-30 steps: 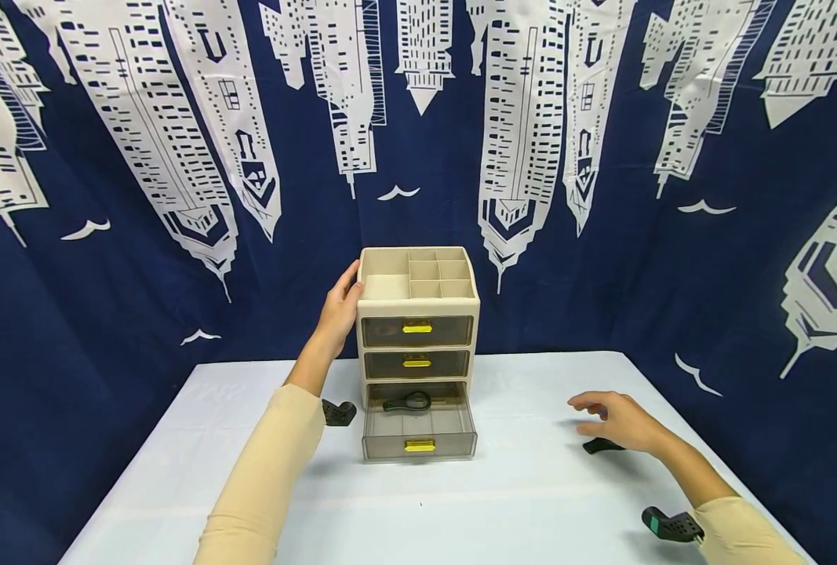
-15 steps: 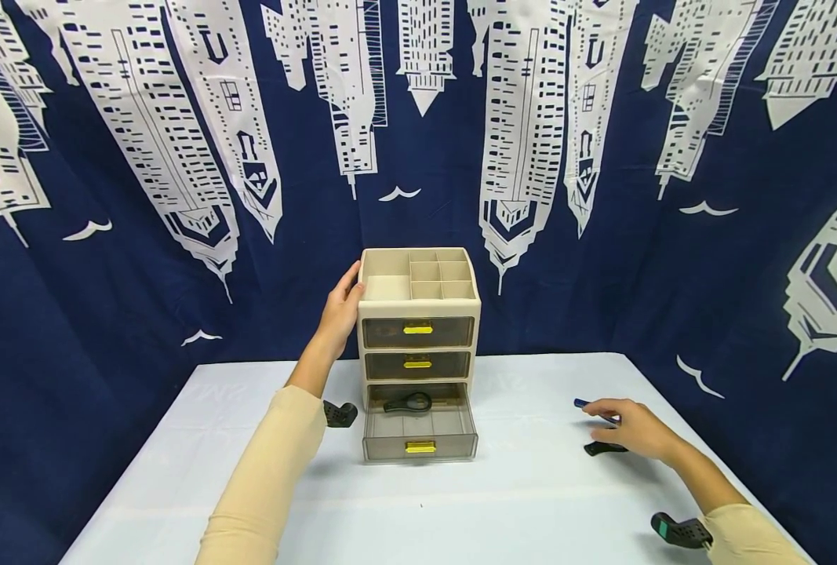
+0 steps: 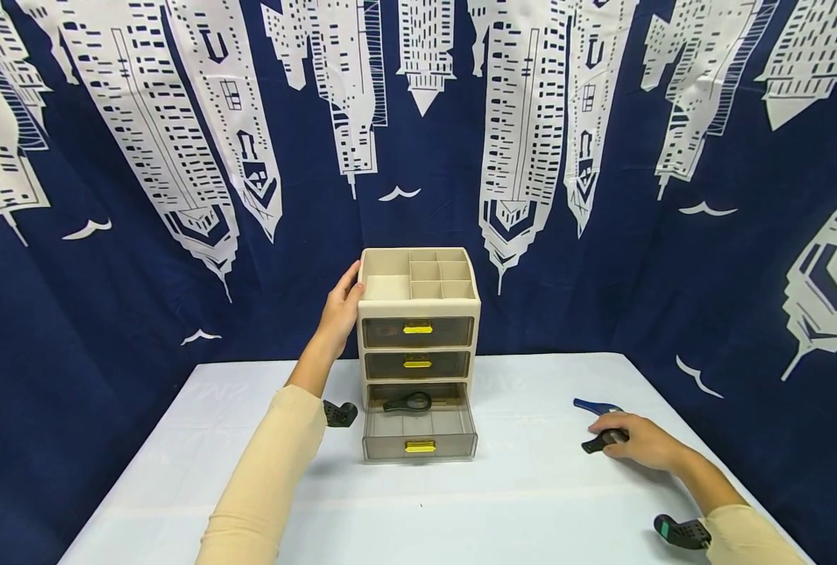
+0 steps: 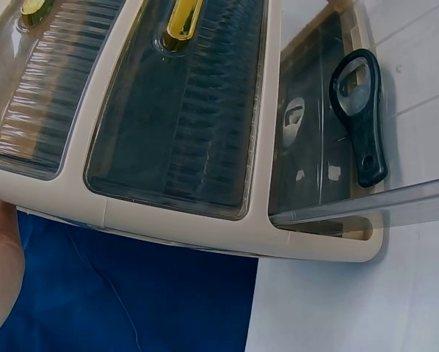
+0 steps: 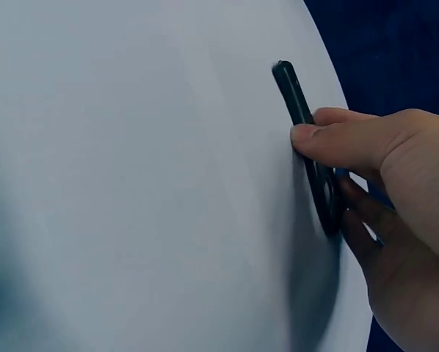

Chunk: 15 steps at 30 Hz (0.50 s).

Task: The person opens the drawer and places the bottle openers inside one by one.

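Note:
My left hand (image 3: 338, 314) rests along the left side of a cream desktop drawer unit (image 3: 418, 308), its fingers near the top edge. Pulled out at the bottom is a clear grey drawer (image 3: 390, 450). A black bottle opener (image 4: 368, 136) lies inside it. At the right of the table, my right hand (image 3: 640, 441) pinches a second black bottle opener (image 5: 294, 92) between thumb and fingers, low over the white surface. Just behind that hand lies a blue-handled tool (image 3: 594, 406), partly hidden by the fingers, its kind unclear.
Two upper drawers with yellow handles (image 3: 417, 363) are closed. The unit's top has several small compartments (image 3: 453, 271). A white table (image 3: 503, 502) lies beneath, with a navy curtain (image 3: 305, 259) close behind. A black wrist device (image 3: 682, 532) sits by the right sleeve.
The right hand has come down onto the black bottle opener and now pinches it. The blue-handled tool behind shows more plainly. The left hand and drawer unit stay put.

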Tool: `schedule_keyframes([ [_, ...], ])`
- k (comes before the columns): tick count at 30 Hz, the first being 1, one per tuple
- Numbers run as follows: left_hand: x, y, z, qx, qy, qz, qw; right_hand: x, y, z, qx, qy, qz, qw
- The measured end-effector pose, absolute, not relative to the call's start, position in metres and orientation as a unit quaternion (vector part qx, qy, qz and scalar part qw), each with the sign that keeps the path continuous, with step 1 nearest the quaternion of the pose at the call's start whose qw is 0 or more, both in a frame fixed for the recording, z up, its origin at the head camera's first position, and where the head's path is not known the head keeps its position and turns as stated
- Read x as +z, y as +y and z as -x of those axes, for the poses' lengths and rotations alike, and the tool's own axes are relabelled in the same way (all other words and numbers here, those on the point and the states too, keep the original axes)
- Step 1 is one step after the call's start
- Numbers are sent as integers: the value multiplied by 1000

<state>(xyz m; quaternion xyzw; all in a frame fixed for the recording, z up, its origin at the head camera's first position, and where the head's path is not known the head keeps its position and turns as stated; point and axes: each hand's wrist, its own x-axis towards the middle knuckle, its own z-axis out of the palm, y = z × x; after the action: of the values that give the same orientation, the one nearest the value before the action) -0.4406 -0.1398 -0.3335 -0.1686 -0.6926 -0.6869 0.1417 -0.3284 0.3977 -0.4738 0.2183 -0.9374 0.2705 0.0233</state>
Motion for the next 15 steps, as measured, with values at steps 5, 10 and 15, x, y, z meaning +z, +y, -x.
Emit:
schedule_keyframes([
  [5, -336, -139, 441, -685, -694, 169, 141, -479, 400, 333, 262, -930, -256, 40],
  [10, -335, -139, 441, -681, -697, 172, 142, -482, 399, 335, 265, -927, -258, 61],
  [15, -334, -140, 442, -684, -693, 174, 148, -479, 395, 336, 273, -934, -226, 36],
])
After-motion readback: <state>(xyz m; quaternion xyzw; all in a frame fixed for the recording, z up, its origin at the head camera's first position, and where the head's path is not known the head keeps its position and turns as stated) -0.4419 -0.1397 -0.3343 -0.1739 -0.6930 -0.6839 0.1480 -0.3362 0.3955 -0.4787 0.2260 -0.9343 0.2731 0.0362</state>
